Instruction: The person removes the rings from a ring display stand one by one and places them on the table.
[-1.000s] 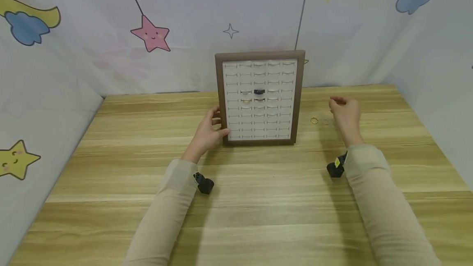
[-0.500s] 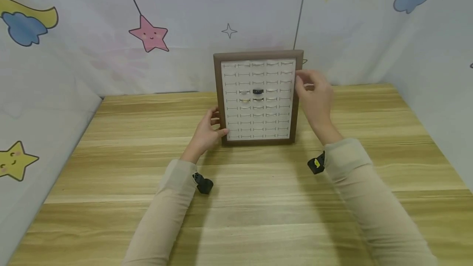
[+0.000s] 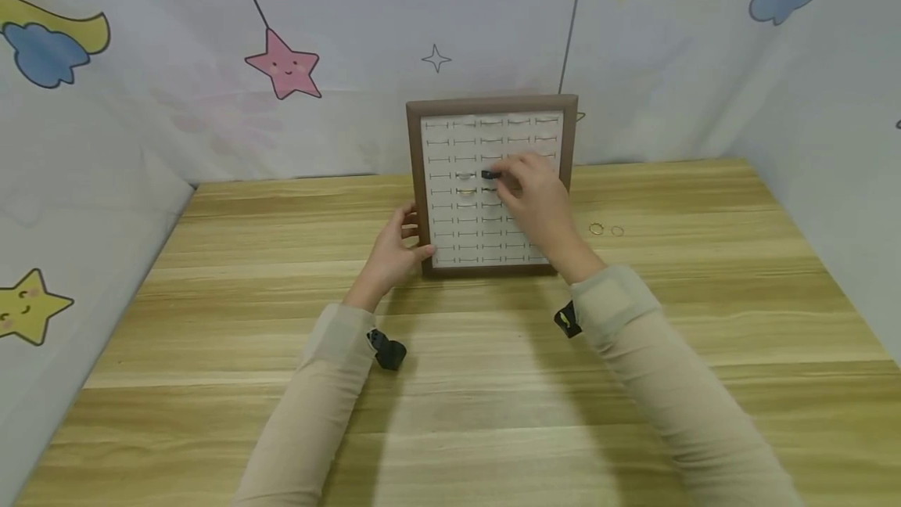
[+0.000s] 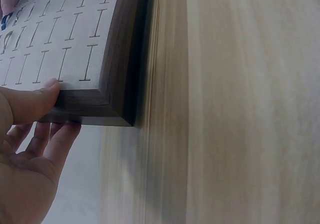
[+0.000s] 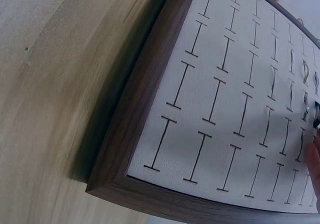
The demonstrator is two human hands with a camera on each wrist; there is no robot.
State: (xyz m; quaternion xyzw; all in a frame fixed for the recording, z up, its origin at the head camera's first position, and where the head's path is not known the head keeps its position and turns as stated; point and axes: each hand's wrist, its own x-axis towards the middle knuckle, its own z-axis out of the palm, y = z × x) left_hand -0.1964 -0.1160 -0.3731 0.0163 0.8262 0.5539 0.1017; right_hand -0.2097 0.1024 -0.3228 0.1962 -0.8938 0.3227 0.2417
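Note:
A framed ring display board (image 3: 450,237) with rows of slots stands upright on the table. My left hand (image 3: 394,257) grips its lower left edge, thumb on the front and fingers behind, as the left wrist view also shows. My right hand (image 3: 540,202) is at the middle of the board, thumb and index finger pinching the black ring (image 3: 488,174) at its slot. Beside that ring sit a silver ring (image 3: 465,176) and a gold ring (image 3: 467,192); another ring (image 3: 489,190) is just below it. The right hand covers part of the slots on the right.
A gold ring (image 3: 596,229) and a thin silver ring (image 3: 617,231) lie on the wooden table (image 3: 450,413) right of the board. Behind the board hangs a pale cloth (image 3: 366,124) printed with stars. More cloth closes off both sides.
My right hand has come left from beside the loose rings, past the board's right edge, to the black ring. The left hand keeps its grip on the frame.

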